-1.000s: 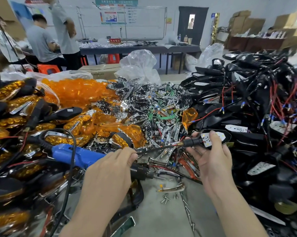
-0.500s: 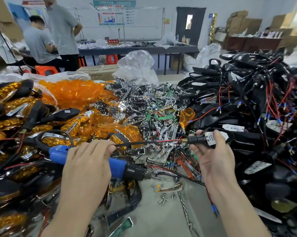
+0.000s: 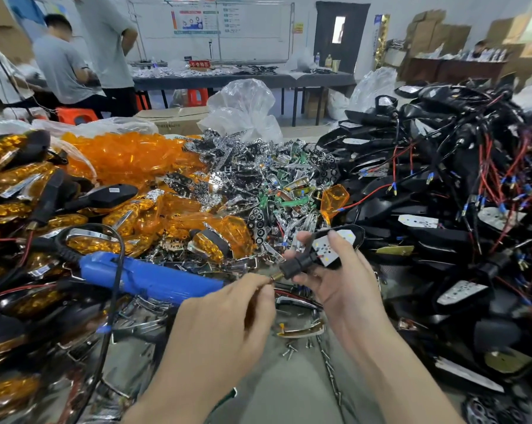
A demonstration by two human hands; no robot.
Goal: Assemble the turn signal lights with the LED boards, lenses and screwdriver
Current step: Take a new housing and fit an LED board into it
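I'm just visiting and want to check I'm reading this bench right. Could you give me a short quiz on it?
1. True or false: a hand is holding the blue screwdriver.
2. Which hand grips the black signal light? A: left hand. B: right hand. C: neither.
3. Fill in: the heap of loose lenses at the back left is coloured ____.

Key: 1 false, it lies on the pile. 2 B. 3 orange.
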